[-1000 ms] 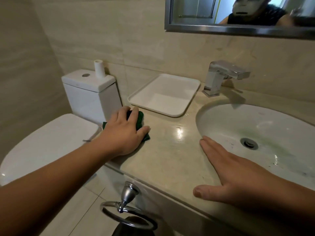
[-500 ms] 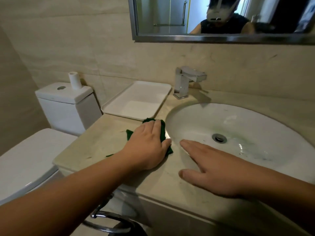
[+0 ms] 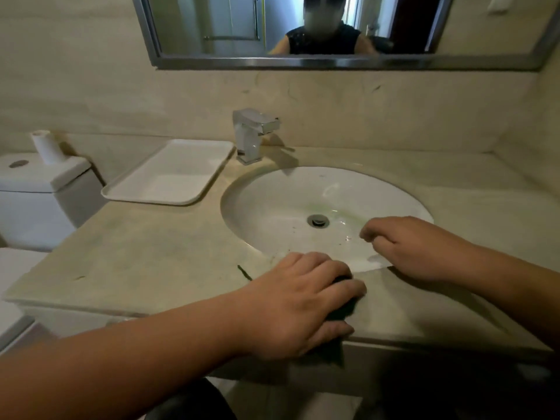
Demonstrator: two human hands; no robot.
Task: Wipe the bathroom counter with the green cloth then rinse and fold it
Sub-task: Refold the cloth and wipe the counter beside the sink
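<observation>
My left hand presses the green cloth flat on the beige stone counter, at its front edge just before the white basin. Most of the cloth is hidden under the hand; only dark bits show between and below the fingers. My right hand hovers over the basin's front right rim with fingers loosely curled and nothing in them. A chrome faucet stands behind the basin.
A white rectangular tray lies on the counter left of the faucet. A toilet tank with a white roll on it stands further left. A framed mirror hangs on the tiled wall above. A small green fleck lies on the counter.
My left hand has slid the cloth rightward along the counter from the left end to the front of the basin. My right hand lifted off the counter and curled its fingers.
</observation>
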